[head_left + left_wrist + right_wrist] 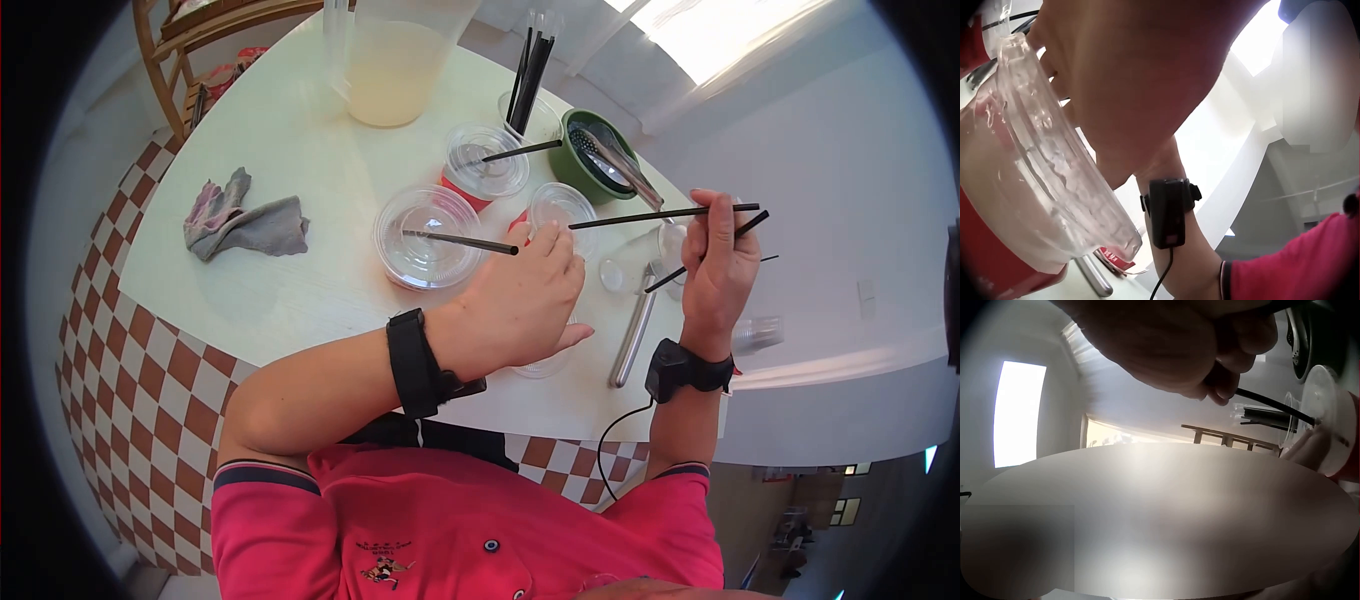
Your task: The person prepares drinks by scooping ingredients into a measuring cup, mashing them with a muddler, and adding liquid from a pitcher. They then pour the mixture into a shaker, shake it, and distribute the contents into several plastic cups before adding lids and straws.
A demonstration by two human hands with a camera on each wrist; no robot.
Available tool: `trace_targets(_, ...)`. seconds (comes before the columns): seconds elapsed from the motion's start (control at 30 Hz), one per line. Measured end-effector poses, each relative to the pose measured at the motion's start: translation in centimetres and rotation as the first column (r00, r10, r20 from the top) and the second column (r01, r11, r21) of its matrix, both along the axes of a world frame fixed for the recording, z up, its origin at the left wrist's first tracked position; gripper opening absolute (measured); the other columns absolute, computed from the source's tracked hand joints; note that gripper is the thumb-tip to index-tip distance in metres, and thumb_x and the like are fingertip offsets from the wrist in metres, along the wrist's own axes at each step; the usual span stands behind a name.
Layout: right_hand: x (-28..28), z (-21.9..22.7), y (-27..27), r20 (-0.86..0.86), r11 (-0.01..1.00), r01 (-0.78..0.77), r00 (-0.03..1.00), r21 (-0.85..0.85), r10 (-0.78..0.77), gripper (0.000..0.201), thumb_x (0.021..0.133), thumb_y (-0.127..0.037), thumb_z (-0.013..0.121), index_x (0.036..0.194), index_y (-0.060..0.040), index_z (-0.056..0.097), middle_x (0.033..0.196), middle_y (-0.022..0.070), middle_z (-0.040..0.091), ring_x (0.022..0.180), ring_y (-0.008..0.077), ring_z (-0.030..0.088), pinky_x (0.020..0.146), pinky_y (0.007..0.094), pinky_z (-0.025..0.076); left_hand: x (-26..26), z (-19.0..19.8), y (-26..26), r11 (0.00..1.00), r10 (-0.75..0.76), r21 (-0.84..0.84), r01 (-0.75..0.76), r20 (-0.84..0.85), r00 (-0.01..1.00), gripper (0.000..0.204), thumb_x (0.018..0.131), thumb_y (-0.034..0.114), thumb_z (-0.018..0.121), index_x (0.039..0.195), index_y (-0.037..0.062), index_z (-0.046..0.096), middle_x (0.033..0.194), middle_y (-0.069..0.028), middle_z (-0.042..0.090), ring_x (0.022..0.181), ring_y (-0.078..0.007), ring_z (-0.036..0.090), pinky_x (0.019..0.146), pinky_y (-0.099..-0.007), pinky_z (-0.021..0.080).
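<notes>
In the head view, my left hand (525,300) reaches over the cups, its fingertips touching the lid of a red-banded cup (562,205). My right hand (718,265) pinches a black straw (640,216) whose tip meets that lid; the right wrist view shows the tip at the lid (1329,447). A second black straw (667,279) also lies in the right hand. Two other lidded cups, one in front (425,265) and one behind (485,165), have black straws on or in their lids. A cup (1054,162) fills the left wrist view's side.
A pitcher of pale liquid (395,80) stands at the back, near a clear cup of black straws (530,85) and a green bowl (590,185) with utensils. A metal-handled tool (632,340) lies at the right; a grey cloth (250,225) lies at the left.
</notes>
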State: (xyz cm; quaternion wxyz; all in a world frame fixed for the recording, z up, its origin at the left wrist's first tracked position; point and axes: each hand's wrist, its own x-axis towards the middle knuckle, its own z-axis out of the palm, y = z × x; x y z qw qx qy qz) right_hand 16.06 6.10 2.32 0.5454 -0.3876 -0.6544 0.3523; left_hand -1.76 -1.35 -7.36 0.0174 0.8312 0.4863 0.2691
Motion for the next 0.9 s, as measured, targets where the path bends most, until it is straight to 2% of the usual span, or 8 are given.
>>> trace_targets(0.13,-1.1,2.8,-0.4,-0.155,0.968,0.182,0.976,0.175,-0.156,0.036,0.108,-0.03,0.045,0.094,-0.0028,0.063,0.077,0.0014,0.057,0.063,0.0052,0.043,0.052,0.0213,0.032,0.0,0.4,-1.5,0.997,-0.066,0.05,0.063,0.073,0.995,0.063,0.087,0.045,0.069,0.126,-0.0045,0.059,0.133,-0.0252,0.056,0.129,-0.0375,0.051,0.109,-0.0442,0.039)
trace_targets(0.27,-0.5,0.5,2.4,0.05,0.99,-0.086,0.995,0.114,0.081,0.029,0.109,-0.025,0.04,0.107,-0.0017,0.058,0.083,0.005,0.058,0.071,0.0093,0.051,0.063,0.0242,0.044,-4.3,5.8,-6.4,0.878,-0.423,-0.084,0.472,0.328,0.845,0.046,0.082,0.026,0.078,0.118,0.0006,0.064,0.121,-0.0189,0.064,0.108,-0.0305,0.065,0.087,-0.0375,0.054)
trace_targets(0.37,-2.9,0.0,2.4,0.114,0.923,-0.291,0.938,-0.252,0.327,0.02,0.106,-0.018,0.049,0.117,-0.0044,0.059,0.073,-0.0036,0.049,0.059,0.0034,0.044,0.053,0.0208,0.036,-8.7,7.0,-7.7,0.952,-0.3,0.103,0.288,0.493,0.816,0.028,0.08,0.013,0.077,0.105,0.0013,0.07,0.098,-0.0135,0.071,0.083,-0.0295,0.069,0.071,-0.0351,0.056)
trace_targets(0.4,-4.5,-0.4,2.2,0.24,0.944,-0.215,0.931,-0.251,0.276,0.022,0.102,-0.017,0.057,0.12,-0.0056,0.06,0.071,-0.0055,0.047,0.059,0.0018,0.041,0.052,0.0211,0.032,-9.7,7.3,-6.7,0.969,-0.228,0.205,0.135,0.543,0.808,0.015,0.081,0.003,0.074,0.095,0.0001,0.072,0.083,-0.0115,0.071,0.071,-0.0276,0.069,0.066,-0.0331,0.056)
trace_targets(0.5,-7.1,-1.3,3.6,0.436,0.909,-0.33,0.8,-0.254,0.413,0.038,0.095,-0.017,0.067,0.129,-0.0026,0.059,0.077,-0.0016,0.058,0.067,0.0051,0.05,0.062,0.0223,0.04,-12.9,6.1,-2.7,0.972,0.117,0.129,-0.196,0.455,0.883,0.017,0.091,0.003,0.061,0.105,0.003,0.072,0.102,-0.0109,0.072,0.09,-0.0249,0.068,0.078,-0.0337,0.055)
trace_targets(0.57,-8.7,-1.3,3.8,0.498,0.893,-0.362,0.742,-0.267,0.45,0.036,0.093,-0.018,0.069,0.124,-0.0002,0.064,0.082,0.002,0.066,0.076,0.0083,0.057,0.074,0.0247,0.045,-13.7,4.0,0.3,0.976,0.145,0.126,-0.179,0.239,0.96,0.021,0.09,0.005,0.06,0.108,0.0024,0.071,0.114,-0.0119,0.07,0.108,-0.0284,0.064,0.091,-0.0363,0.052)
trace_targets(0.73,-9.2,1.0,3.1,0.401,0.948,-0.287,0.859,-0.137,0.318,0.025,0.098,-0.023,0.066,0.101,0.0011,0.072,0.075,0.0004,0.064,0.071,0.005,0.052,0.063,0.0216,0.04,-13.4,1.4,4.8,0.987,0.044,-0.15,-0.052,-0.053,0.998,0.026,0.09,0.007,0.057,0.111,0.0008,0.071,0.12,-0.0137,0.068,0.117,-0.0321,0.058,0.101,-0.0386,0.047)
trace_targets(0.9,-6.1,4.0,1.5,0.149,0.979,-0.163,0.978,0.123,0.144,0.028,0.105,-0.025,0.054,0.093,-0.003,0.065,0.072,-0.0013,0.054,0.065,0.0014,0.043,0.053,0.0187,0.029,-13.4,1.3,4.7,0.994,0.042,-0.099,-0.035,0.073,0.996,0.026,0.091,0.008,0.057,0.112,0.0001,0.07,0.12,-0.0165,0.067,0.116,-0.0327,0.058,0.101,-0.0396,0.047)
